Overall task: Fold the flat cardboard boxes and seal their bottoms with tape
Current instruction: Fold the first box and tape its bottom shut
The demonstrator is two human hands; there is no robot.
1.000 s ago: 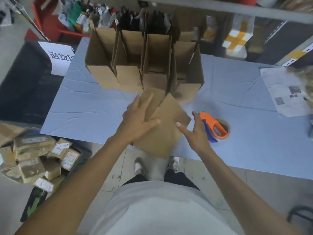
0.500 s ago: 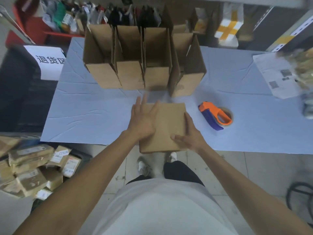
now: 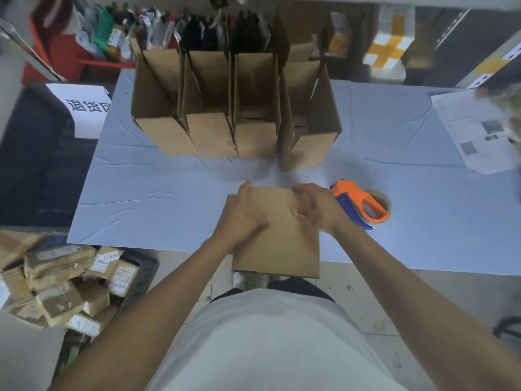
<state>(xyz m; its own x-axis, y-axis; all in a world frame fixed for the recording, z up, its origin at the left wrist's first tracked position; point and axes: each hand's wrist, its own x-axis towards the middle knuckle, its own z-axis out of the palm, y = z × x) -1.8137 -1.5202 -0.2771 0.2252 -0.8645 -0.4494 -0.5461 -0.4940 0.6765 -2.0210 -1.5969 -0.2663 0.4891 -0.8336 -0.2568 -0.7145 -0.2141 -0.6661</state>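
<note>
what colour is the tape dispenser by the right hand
The tape dispenser has an orange body with a blue handle part, seen in the head view just beside the right hand.

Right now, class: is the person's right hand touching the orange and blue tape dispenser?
Cannot tell. In the head view the right hand overlaps the near end of the orange and blue tape dispenser, hiding any gap.

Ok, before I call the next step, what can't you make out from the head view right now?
- Box flaps: the left hand and right hand cover them.
- Tape on the four standing boxes: bottoms face down.
- Tape dispenser roll: mostly behind its orange frame.
- Printed sheet: blurred, cut by the right edge.
</note>
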